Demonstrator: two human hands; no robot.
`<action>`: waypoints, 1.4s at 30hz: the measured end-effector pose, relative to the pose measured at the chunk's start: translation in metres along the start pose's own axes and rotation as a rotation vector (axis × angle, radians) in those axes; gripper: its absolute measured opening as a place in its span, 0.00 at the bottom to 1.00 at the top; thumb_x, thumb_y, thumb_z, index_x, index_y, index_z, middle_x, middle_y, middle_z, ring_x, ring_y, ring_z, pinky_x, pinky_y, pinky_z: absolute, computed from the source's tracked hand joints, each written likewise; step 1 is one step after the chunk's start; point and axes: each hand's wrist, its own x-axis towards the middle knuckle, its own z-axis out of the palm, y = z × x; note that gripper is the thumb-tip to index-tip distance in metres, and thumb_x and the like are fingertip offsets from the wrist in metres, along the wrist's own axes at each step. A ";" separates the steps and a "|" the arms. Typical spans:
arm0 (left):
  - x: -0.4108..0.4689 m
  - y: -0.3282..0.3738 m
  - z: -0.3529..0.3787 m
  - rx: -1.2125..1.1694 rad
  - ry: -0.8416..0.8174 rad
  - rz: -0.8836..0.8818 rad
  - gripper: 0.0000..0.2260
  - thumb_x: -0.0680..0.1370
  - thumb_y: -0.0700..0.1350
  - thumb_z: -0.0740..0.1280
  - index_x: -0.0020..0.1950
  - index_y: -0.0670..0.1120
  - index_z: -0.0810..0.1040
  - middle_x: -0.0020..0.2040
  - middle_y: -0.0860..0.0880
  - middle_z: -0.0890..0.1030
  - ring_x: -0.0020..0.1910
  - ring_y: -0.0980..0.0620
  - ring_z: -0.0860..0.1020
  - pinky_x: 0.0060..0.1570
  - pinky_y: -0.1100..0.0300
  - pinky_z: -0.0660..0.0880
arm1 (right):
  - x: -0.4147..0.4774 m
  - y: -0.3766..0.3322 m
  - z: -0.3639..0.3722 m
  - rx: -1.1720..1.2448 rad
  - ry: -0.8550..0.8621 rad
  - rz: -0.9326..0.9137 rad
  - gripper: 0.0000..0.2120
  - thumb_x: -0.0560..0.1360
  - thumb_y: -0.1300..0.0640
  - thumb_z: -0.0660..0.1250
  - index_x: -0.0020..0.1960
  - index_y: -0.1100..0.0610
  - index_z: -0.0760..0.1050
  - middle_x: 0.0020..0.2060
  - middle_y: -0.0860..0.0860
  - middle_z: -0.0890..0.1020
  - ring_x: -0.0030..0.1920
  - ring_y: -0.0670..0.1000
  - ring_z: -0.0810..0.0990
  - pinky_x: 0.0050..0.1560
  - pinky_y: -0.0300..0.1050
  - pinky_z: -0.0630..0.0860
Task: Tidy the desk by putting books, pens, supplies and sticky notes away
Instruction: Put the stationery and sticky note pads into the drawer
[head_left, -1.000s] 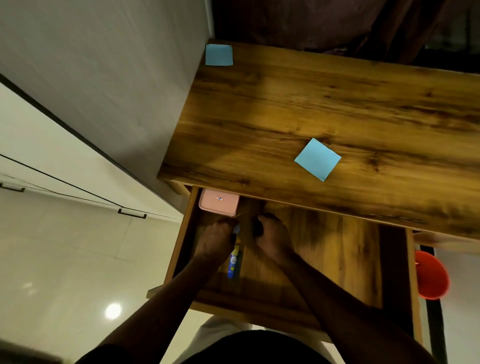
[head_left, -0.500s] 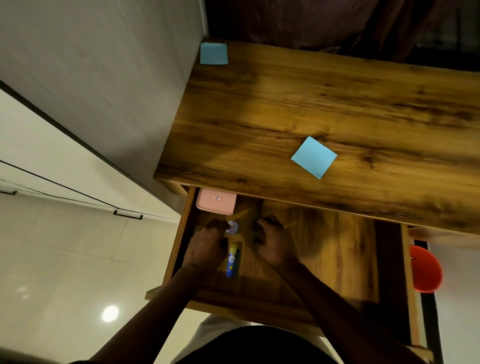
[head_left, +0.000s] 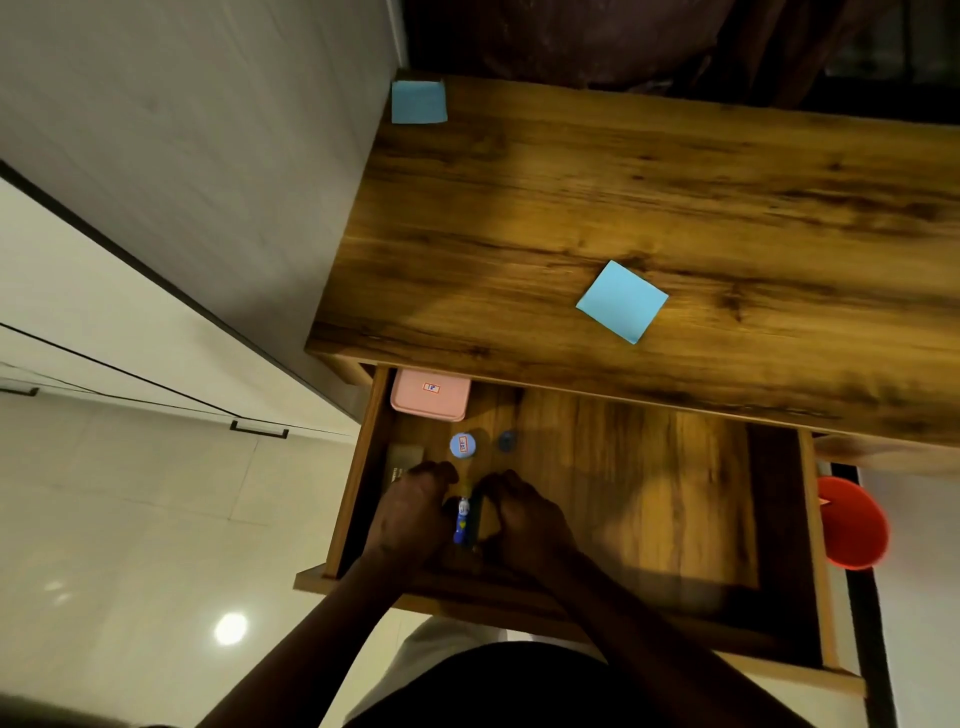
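One head cam, wide-angle, looks steeply down from above at desk (head_left: 649, 197) front and open drawer (head_left: 649, 499); both at mid range, forearms enter from bottom edge.

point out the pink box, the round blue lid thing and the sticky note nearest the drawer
pink box (head_left: 430, 396), head view, middle of its lid
round blue container (head_left: 462, 445), head view, centre of its labelled top
near sticky note (head_left: 622, 301), head view, middle of the sheet
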 end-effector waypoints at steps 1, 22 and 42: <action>0.000 0.001 0.000 -0.005 0.005 -0.001 0.14 0.79 0.46 0.70 0.64 0.48 0.80 0.59 0.47 0.84 0.57 0.46 0.83 0.58 0.57 0.78 | 0.000 0.000 0.000 -0.008 0.007 0.003 0.37 0.66 0.42 0.77 0.71 0.50 0.70 0.67 0.50 0.74 0.64 0.56 0.77 0.58 0.52 0.79; 0.002 0.006 -0.001 -0.012 -0.016 -0.026 0.16 0.77 0.43 0.72 0.64 0.47 0.80 0.60 0.47 0.84 0.58 0.47 0.83 0.59 0.54 0.80 | 0.000 0.014 -0.007 -0.204 -0.001 0.082 0.45 0.64 0.33 0.75 0.74 0.50 0.64 0.71 0.51 0.68 0.63 0.56 0.77 0.56 0.53 0.80; 0.009 0.014 -0.001 0.022 -0.057 0.030 0.15 0.77 0.43 0.72 0.64 0.48 0.79 0.59 0.47 0.83 0.57 0.46 0.82 0.57 0.53 0.81 | -0.004 0.023 -0.015 -0.110 0.006 0.047 0.43 0.63 0.33 0.76 0.72 0.45 0.64 0.69 0.47 0.70 0.61 0.53 0.78 0.54 0.53 0.81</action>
